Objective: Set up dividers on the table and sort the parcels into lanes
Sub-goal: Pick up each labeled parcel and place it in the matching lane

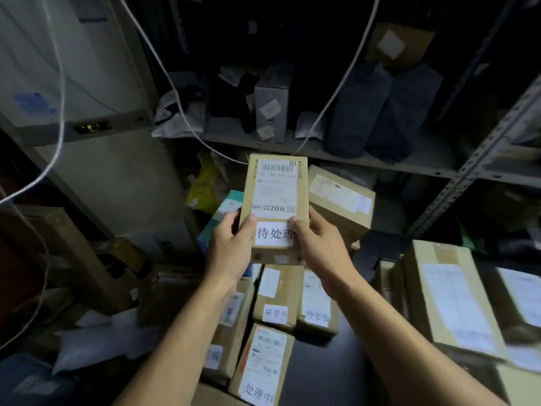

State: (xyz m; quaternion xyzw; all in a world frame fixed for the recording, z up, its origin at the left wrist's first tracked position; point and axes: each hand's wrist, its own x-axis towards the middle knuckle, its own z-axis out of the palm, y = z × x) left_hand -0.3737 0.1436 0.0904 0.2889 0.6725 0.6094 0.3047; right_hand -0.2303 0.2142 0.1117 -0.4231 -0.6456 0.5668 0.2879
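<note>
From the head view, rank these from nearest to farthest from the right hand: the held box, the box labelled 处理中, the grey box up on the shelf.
1. Held box, gripped by the right hand.
2. Box labelled 处理中, below, near the bottom edge.
3. Grey box, on the shelf behind.

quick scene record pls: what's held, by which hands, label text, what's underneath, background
held: cardboard parcel, lifted above the pile
left hand: grips the parcel's lower left edge, thumb on its face
right hand: grips the lower right edge, thumb on the white sticker
sticker text: 待处理
shipping label: barcode on top, "20元" printed near the bottom
underneath: labelled boxes side by side; one nearer box reads 处理中
background: metal shelf with dark bags and parcels, white cables hanging
dividers: none visible
</note>
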